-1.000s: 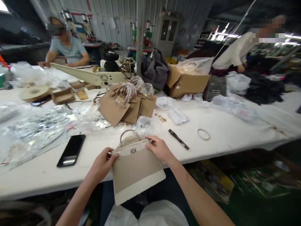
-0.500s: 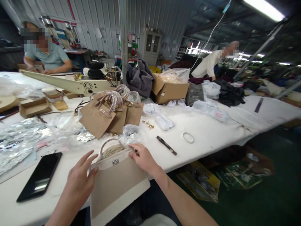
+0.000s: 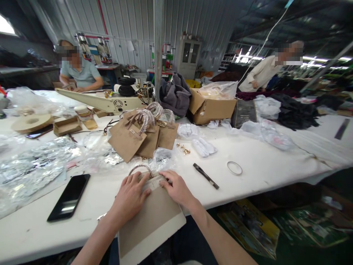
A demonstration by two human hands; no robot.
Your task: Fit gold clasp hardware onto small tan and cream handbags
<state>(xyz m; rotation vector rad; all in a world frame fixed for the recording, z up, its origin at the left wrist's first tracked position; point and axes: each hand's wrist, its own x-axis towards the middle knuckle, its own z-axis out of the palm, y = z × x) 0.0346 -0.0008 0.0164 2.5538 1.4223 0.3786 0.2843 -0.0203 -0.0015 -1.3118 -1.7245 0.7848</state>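
Note:
A flat beige handbag panel (image 3: 154, 217) leans over the table's front edge toward me, its lower end past the edge. A looped handle in clear wrap (image 3: 140, 167) stands up behind its top edge. My left hand (image 3: 132, 195) lies across the top left part, fingers bent over the top edge and thumb on the face. At the top right corner my right hand (image 3: 176, 187) pinches the edge, thumb in front. Behind the panel lies a pile of brown bag panels with wrapped handles (image 3: 128, 141). A dark, narrow metal tool (image 3: 205, 176) rests to the right.
A black phone (image 3: 68, 198) lies at left near crumpled clear plastic (image 3: 35, 165). Gold-coloured fittings (image 3: 183, 149), a white bundle (image 3: 204, 147) and a thin ring (image 3: 234, 168) are on the table. Farther back stand a cardboard box (image 3: 212, 108) and a cream machine (image 3: 110, 103); two people work beyond.
My left hand has moved right, from the panel's left side onto its top edge, covering the small metal plate. The right hand keeps its hold. The view has turned left.

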